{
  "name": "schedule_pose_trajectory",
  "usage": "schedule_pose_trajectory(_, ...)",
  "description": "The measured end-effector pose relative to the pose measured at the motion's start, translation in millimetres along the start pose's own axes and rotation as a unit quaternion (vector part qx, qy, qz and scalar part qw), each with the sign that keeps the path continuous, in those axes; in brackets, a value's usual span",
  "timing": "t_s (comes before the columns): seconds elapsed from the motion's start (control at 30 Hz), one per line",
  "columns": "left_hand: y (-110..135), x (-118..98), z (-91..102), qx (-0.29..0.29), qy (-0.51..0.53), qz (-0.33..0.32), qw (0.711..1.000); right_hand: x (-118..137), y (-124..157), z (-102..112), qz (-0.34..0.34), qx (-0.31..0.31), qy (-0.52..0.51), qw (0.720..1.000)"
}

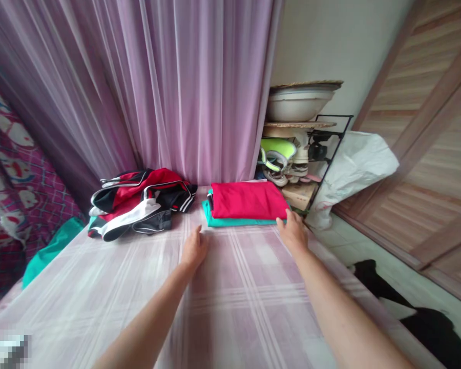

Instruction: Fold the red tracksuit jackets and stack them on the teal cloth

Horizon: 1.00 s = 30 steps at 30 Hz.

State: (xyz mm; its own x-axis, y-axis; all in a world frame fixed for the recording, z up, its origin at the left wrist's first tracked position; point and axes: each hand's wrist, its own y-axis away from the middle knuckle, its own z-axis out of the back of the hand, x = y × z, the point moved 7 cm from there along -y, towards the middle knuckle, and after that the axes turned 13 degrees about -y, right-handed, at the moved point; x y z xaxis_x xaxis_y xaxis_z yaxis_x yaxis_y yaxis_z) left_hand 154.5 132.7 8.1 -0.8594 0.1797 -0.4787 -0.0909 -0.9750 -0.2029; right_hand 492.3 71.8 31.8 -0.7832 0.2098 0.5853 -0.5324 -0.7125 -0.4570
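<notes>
A stack of folded clothes lies at the far side of the bed, with a folded red garment (249, 201) on top and a teal garment (238, 223) showing beneath it. At the stack's near right corner is my right hand (295, 233), open, its fingers apart and close to the red cloth; I cannot tell if they press on it. My left hand (194, 247) hovers low over the sheet, just short of the stack's left end. It is loosely open and holds nothing. To its left sits a rumpled heap of red, black and white clothes (142, 200).
A plaid sheet (230, 287) covers the bed. Purple curtains (200, 92) hang behind it. At the right stand a rack (332, 164) with shoes and a white basin (301, 104), a white sack (361, 159) and wooden doors (418, 169). Dark cloth (426, 323) lies on the floor.
</notes>
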Motion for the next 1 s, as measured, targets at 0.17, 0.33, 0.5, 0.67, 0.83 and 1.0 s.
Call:
schedule_pose_trajectory(0.17, 44, 11, -5.9, -0.014, -0.071, -0.136, 0.988, 1, 61, -27, 0.037, 0.006, -0.021, 0.999)
schedule_pose_trajectory(0.33, 63, 6, 8.7, -0.021, -0.046, -0.135, 0.990, 31, 88, -35, 0.063, 0.039, -0.071, 0.995)
schedule_pose_trajectory(0.5, 79, 21, 12.0, -0.017, 0.057, -0.059, 0.997, 64, 114, -53, 0.025, 0.032, -0.186, 0.982)
schedule_pose_trajectory(0.67, 77, 65, 27.3, -0.031, 0.166, 0.039, 0.985, 100, 137, -72, 0.020, 0.085, -0.231, 0.969)
schedule_pose_trajectory(0.83, 57, 146, 95.5, -0.127, 0.063, 0.123, 0.982, 103, 141, -75, 0.032, 0.118, -0.238, 0.963)
schedule_pose_trajectory(1.0, 25, 199, 168.2, -0.175, -0.195, 0.153, 0.953, 102, 139, -77, 0.047, 0.133, -0.249, 0.958)
